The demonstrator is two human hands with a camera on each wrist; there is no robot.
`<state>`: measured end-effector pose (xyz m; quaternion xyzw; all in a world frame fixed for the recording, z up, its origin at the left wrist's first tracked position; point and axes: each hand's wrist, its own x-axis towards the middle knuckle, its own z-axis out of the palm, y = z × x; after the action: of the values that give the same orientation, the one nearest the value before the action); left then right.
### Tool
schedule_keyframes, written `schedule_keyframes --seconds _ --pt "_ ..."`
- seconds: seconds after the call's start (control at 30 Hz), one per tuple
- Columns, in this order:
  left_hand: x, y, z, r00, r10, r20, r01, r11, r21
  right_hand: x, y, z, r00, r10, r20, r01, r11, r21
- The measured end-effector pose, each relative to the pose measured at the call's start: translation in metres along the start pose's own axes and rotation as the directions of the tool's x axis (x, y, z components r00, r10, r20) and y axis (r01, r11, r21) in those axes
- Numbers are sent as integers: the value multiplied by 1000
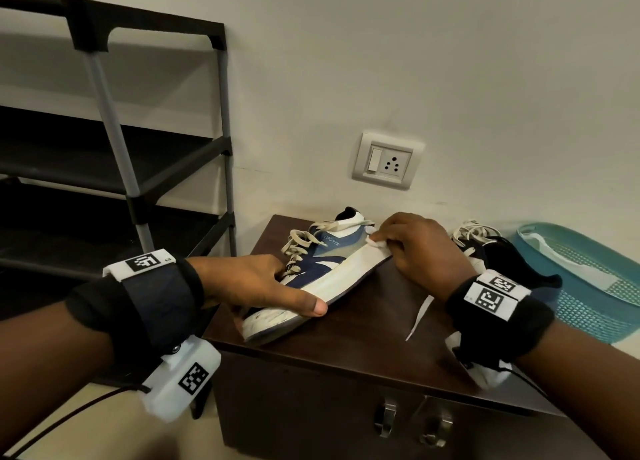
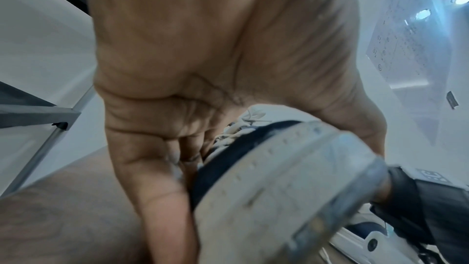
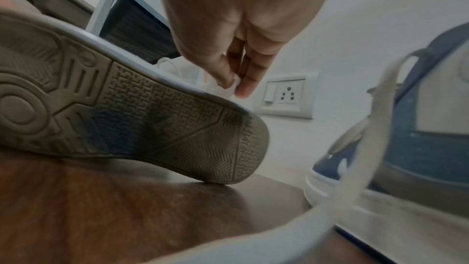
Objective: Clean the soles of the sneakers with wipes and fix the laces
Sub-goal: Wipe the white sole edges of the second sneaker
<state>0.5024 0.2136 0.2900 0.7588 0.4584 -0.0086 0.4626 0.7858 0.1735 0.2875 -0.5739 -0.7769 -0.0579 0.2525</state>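
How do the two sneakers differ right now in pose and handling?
The tilted sneaker is tipped on edge, sole showing, gripped by the left hand while the right hand pinches a wipe at its heel; the second sneaker lies untouched behind the right hand. The tilted sneaker's laces are threaded; the second sneaker's trail loose. Both are blue and white, on the wooden cabinet.

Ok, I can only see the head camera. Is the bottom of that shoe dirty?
Observer: Yes. The right wrist view shows the sole of the sneaker with a dark smudge across its middle tread.
Operator: Where are the left fingers hiding?
Observer: The left hand has its fingers curled over the laces, gripping the sneaker.
Operator: And the other shoe?
Observer: The second sneaker stands on its own sole, and a loose lace trails toward the camera.
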Motion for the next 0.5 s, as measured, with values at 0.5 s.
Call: schedule_keyframes --seconds 0.5 --pt "0 1 -1 999 -33 4 33 999 42 10 27 -13 970 240 -37 -242 969 -54"
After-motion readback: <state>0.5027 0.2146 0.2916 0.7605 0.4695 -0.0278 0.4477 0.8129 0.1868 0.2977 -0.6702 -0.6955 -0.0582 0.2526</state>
